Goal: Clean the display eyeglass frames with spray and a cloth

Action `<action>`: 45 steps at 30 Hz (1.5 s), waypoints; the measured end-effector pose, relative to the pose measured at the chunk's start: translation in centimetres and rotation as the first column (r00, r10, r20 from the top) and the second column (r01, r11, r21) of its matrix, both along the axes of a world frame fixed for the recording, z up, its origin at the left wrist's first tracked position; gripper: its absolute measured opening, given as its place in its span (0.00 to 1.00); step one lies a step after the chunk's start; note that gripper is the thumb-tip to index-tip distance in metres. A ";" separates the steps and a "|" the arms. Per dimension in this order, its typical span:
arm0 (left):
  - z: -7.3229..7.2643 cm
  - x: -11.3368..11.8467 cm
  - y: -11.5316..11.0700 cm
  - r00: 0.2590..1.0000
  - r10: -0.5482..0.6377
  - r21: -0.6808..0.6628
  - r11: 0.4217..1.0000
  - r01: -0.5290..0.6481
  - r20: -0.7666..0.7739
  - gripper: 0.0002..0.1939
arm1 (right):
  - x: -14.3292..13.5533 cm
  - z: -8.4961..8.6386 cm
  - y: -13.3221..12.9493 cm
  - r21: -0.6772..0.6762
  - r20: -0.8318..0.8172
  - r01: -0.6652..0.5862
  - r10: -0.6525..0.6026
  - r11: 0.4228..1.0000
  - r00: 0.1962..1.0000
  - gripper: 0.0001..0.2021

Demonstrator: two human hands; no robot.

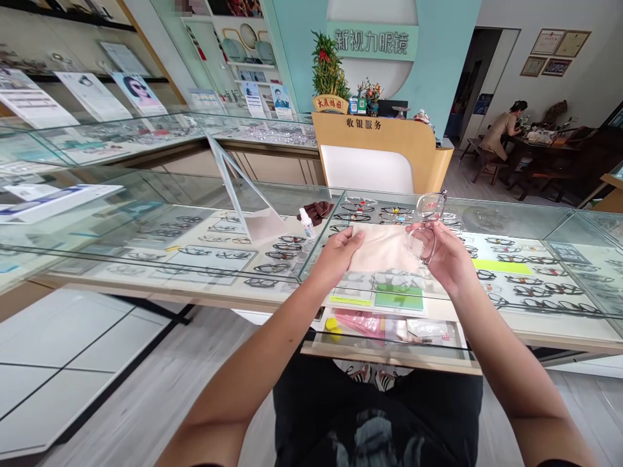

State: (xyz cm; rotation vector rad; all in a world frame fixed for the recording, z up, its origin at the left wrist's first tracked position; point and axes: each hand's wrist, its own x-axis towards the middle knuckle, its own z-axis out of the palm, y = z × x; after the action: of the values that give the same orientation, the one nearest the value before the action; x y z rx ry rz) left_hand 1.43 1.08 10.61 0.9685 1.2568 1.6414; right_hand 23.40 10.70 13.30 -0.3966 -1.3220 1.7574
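My left hand [341, 256] pinches the left edge of a pale cream cloth [382, 248], which is spread out above the glass counter. On the right, my right hand [448, 256] grips a pair of clear-framed glasses [432, 206], held upright on their side with one lens above the other. The cloth's right end reaches the lower lens and the fingers of my right hand. Behind my left hand, a small white bottle [307, 222] stands on the counter beside a crumpled brown cloth [317, 212].
Rows of glasses lie in the glass display counter [516, 237]. A tabletop mirror [243, 194] stands at the left. Below my hands, an open drawer [457, 337] holds packets. A wooden cash desk [423, 139] is ahead; a person [501, 133] sits far right.
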 end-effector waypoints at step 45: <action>12.4 -0.3 12.7 0.936 0.034 0.502 0.851 0.156 -0.349 0.26 | -5.6 9.9 10.3 0.234 -0.121 0.111 -0.084 0.966 0.989 0.16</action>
State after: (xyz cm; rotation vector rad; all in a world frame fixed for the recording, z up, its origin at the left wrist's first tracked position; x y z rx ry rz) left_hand 1.09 13.80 23.04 1.6808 0.9850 1.8591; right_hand 17.82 21.03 23.20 -0.2215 -1.3915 1.4950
